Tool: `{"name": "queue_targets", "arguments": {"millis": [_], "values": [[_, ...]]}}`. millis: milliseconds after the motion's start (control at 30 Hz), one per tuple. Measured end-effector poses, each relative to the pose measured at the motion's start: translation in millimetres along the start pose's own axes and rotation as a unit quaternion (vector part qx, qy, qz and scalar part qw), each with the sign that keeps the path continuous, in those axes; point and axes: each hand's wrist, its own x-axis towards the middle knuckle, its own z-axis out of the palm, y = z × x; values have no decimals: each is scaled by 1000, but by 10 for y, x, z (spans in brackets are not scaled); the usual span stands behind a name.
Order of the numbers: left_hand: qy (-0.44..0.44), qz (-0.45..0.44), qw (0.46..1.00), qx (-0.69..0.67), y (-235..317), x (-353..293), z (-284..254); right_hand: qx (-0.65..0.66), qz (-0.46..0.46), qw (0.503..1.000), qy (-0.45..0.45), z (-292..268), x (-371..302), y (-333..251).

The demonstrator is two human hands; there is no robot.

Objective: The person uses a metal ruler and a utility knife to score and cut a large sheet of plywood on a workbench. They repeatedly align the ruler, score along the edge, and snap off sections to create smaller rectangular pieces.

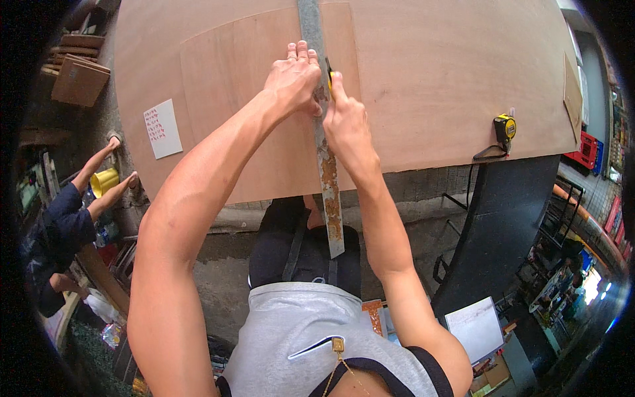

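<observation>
A long metal straightedge (311,18), worn and rust-stained toward its near end, lies across a thin wooden sheet (231,73) and overhangs the near edge. My left hand (294,79) presses down on the straightedge, its fingers stretched forward and lying flat, the thumb at the bar's edge. Close beside it, on the right side of the bar, my right hand (347,122) is closed around a yellow and black utility knife (330,74). The index finger extends along the knife. Its blade tip is too small to make out.
Beneath the sheet lies a larger wooden board (423,73). On it are a paper with red handwriting (163,129) at left and a yellow-black tape measure (505,127) at right. A black panel (506,198) stands below the right edge. Another person (59,221) is at the left.
</observation>
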Motion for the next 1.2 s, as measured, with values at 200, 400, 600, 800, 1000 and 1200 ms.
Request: {"name": "queue_targets", "arguments": {"millis": [200,400,600,800,1000,1200], "values": [[-33,-14,999,1,87,25,-110,-46,32,998,-23,-4,-773,100],[-41,-31,999,2,100,29,-89,-31,50,997,-50,36,-1660,252],[-39,-36,999,-10,121,23,-119,-23,103,991,-76,-16,-2348,261],[-43,-39,998,-15,117,29,-103,-6,139,984,-109,-175,-2580,267],[-44,-28,999,-13,64,34,-79,90,31,995,31,-302,-1579,212],[-45,-26,998,-18,66,47,-92,129,-42,986,98,40,265,239]]}}
